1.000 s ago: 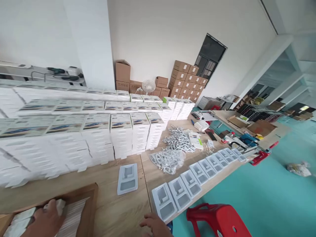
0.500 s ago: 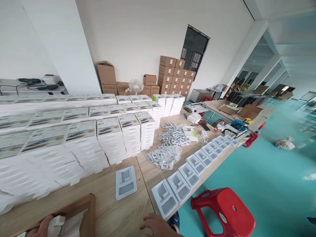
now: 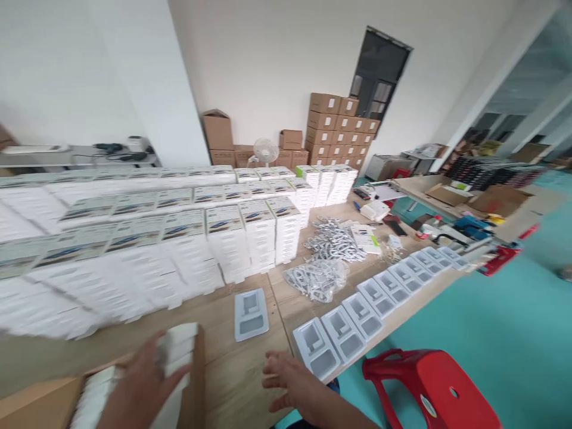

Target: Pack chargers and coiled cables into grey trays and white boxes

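Observation:
My left hand (image 3: 138, 387), blurred, is over an open brown carton (image 3: 199, 375) at the bottom left. Its fingers and thumb close around a row of small white blocks (image 3: 181, 345); more white pieces lie in the carton. My right hand (image 3: 290, 384) hangs with spread fingers, nothing in it, by the table's front edge. It is nearest to the end of a row of grey plastic trays (image 3: 324, 363) along that edge. A single grey tray (image 3: 251, 325) lies flat between the carton and the row. The compartments of these trays look bare.
Stacks of white printed boxes (image 3: 227, 250) fill the table's left and back. Coiled white cables (image 3: 335, 238) and a bag of cables (image 3: 317, 280) lie mid-table. A red stool (image 3: 438, 387) stands at the front right. Cartons (image 3: 326, 122) and a fan (image 3: 266, 151) are behind.
The view has swung left, so things sit further right. My left hand has come up with the white blocks and shows more fully. My right hand has spread its fingers more.

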Available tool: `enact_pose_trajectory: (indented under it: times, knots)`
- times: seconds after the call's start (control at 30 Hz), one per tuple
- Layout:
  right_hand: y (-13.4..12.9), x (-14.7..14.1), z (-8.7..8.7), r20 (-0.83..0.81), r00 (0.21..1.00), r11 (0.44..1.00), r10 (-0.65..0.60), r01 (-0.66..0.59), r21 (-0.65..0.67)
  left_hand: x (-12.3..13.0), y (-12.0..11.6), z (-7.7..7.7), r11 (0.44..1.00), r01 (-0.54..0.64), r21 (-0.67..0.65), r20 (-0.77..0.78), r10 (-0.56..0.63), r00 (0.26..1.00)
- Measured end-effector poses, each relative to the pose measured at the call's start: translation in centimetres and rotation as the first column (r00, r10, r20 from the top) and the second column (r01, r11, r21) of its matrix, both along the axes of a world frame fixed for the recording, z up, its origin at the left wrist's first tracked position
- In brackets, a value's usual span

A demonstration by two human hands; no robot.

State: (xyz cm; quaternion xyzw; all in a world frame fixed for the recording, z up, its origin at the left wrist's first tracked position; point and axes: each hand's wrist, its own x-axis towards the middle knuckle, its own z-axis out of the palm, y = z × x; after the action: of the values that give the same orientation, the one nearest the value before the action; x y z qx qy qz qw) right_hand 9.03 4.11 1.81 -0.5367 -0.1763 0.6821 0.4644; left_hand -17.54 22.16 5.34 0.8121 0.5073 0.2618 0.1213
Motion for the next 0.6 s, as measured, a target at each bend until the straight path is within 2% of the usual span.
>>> enact_pose_trajectory:
  times: [0.1,0.17,0.23,0.37,0.43,0.5,0.53,0.57,0.6]
  knots:
    - [2.2,-1.2,2.3,-0.318,0.948,0.999,-0.018,0.006,-0.037,4.9,-4.3,1.2,0.981,0.104,-0.163,0.067,-0.095,0.993]
    - [3.3,-1.7,3.8,-0.408,0.913,1.0,0.03,-0.028,0.009,7.8,-6.8,1.3,0.965,0.175,-0.195,0.188,-0.138,0.972]
    - [4.1,-2.0,4.8,-0.437,0.898,0.998,0.062,-0.049,0.041,9.9,-8.7,1.2,0.938,0.194,-0.288,0.299,-0.105,0.949]
    - [4.3,-2.1,4.6,-0.453,0.891,0.995,-0.037,-0.007,-0.096,11.5,-10.8,0.8,0.819,0.268,-0.507,0.513,0.037,0.858]
    - [3.9,-1.8,4.0,-0.455,0.886,0.992,-0.089,0.036,-0.124,11.6,-11.2,0.7,0.765,0.341,-0.546,0.594,0.067,0.802]
    - [3.4,-1.3,3.5,-0.442,0.893,0.995,-0.088,0.055,-0.087,11.5,-11.2,0.7,0.735,0.379,-0.563,0.671,0.138,0.729]
    - [3.1,-1.0,3.3,-0.412,0.908,0.997,-0.071,0.055,-0.05,11.4,-11.0,0.7,0.717,0.366,-0.593,0.694,0.224,0.684]
    - [2.8,-0.8,3.2,-0.37,0.928,0.999,-0.052,0.051,-0.013,11.3,-10.8,0.7,0.673,0.339,-0.658,0.684,0.346,0.642]
    - [2.6,-0.5,3.1,-0.32,0.947,0.999,-0.034,0.042,0.019,11.2,-10.6,0.6,0.581,0.322,-0.747,0.633,0.475,0.612]
